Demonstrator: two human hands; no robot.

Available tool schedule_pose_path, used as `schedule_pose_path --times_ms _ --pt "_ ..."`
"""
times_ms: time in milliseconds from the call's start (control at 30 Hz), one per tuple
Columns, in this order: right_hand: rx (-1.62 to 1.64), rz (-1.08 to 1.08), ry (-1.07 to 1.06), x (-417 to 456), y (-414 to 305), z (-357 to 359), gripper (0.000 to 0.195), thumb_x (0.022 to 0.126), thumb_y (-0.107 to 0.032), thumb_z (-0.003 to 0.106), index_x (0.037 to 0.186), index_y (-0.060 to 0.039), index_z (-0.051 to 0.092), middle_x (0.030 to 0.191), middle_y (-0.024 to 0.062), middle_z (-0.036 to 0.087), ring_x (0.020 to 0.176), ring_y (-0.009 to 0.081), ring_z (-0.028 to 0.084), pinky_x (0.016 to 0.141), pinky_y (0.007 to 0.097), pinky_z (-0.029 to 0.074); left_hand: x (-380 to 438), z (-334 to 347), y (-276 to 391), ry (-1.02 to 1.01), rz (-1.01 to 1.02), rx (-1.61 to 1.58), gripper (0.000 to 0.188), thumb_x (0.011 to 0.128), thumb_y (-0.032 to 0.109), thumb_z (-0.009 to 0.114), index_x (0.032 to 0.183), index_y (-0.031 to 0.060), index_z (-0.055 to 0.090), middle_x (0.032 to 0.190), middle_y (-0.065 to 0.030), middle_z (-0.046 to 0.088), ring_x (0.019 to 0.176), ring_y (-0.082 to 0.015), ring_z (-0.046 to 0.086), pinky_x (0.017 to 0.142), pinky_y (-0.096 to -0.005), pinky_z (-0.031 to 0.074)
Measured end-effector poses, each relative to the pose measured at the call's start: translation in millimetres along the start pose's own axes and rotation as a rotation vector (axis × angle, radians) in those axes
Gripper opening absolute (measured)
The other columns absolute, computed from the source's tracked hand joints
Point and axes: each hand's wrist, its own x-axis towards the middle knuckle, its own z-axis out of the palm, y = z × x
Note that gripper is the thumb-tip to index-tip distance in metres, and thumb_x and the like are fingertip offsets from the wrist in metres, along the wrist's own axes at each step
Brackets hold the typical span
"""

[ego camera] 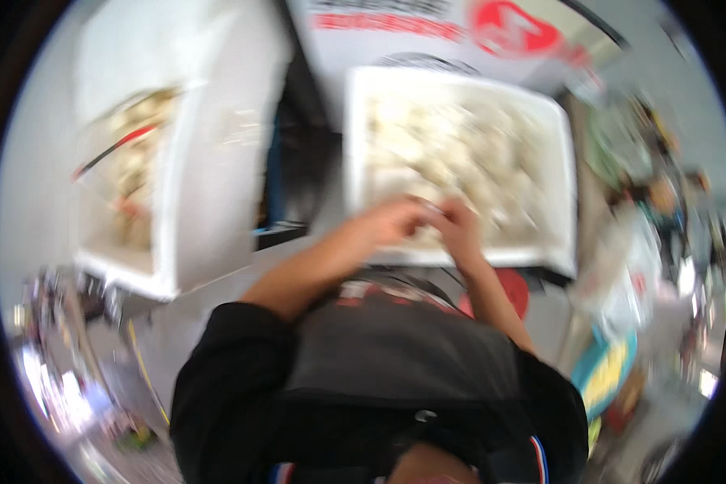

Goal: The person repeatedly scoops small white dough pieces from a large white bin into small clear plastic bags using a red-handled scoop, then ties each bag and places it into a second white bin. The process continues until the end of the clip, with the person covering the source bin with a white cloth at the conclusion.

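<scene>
Both my hands meet over the near edge of a white foam box (565, 181) filled with pale, roundish lumps (460, 145), too blurred to name. My left hand (402, 219) has its fingers bent towards those of my right hand (458, 222). Between the fingertips there may be something small and light, but blur hides what it is and which hand grips it. A second white foam box (168, 181) stands on the left, holding similar pale lumps and a red and black rod-like tool (118, 148) lying across its opening.
Behind the middle box is a white panel (363, 45) with red and black print. Plastic bags (626, 272) hang or lie on the right, above a blue and yellow object (605, 375). A red round thing (511, 293) is below the box's near edge.
</scene>
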Motion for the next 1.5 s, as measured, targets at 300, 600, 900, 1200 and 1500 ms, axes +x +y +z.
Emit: schedule_pose_path --times_ms 300,600,900,1200,1500 --pt "1.014 0.192 -0.088 36 24 -90 0.018 0.088 -0.012 0.052 0.097 -0.0016 0.064 0.09 0.0097 0.066 0.083 0.0202 0.062 0.074 0.0307 0.048 -26 31 79 0.226 0.429 -0.043 0.014 0.073 0.0 0.059 0.084 0.0058 0.052 0.064 -0.0065 0.049 0.054 -0.0202 0.048 0.049 -0.0335 0.038" --pt "0.041 -0.527 0.407 105 -161 -35 0.027 0.096 -0.011 0.049 0.119 0.0017 0.056 0.101 0.0106 0.062 0.088 0.016 0.058 0.076 0.0279 0.048 -284 23 153 0.797 1.404 1.208 0.021 0.079 0.001 0.052 0.099 0.0034 0.058 0.105 -0.0164 0.057 0.101 -0.0334 0.053 0.088 -0.0408 0.044" --pt "-0.236 -0.89 -0.527 115 -373 267 0.011 0.088 -0.002 0.057 0.098 0.0021 0.061 0.087 0.0071 0.063 0.073 0.0126 0.061 0.066 0.0238 0.05 -516 -222 123 1.796 1.193 0.917 0.011 0.086 0.006 0.057 0.096 0.0022 0.061 0.084 -0.0149 0.066 0.073 -0.0275 0.066 0.066 -0.0338 0.051" --pt "-1.293 -0.289 -0.941 220 -342 490 0.028 0.081 -0.026 0.06 0.082 0.0022 0.061 0.077 0.0173 0.064 0.07 0.0288 0.061 0.059 0.0372 0.05 -529 -239 115 1.632 1.083 0.744 0.008 0.085 0.014 0.059 0.086 0.0071 0.063 0.068 -0.0097 0.063 0.061 -0.0279 0.06 0.057 -0.0355 0.046" --pt "-0.418 -0.047 -0.927 217 -359 468 0.007 0.083 -0.002 0.052 0.084 -0.003 0.059 0.077 0.0052 0.061 0.068 0.0122 0.06 0.062 0.025 0.049 -547 -254 127 1.316 0.998 0.812 0.012 0.084 0.011 0.058 0.093 0.0025 0.059 0.07 -0.0151 0.062 0.061 -0.0303 0.06 0.058 -0.0389 0.046"
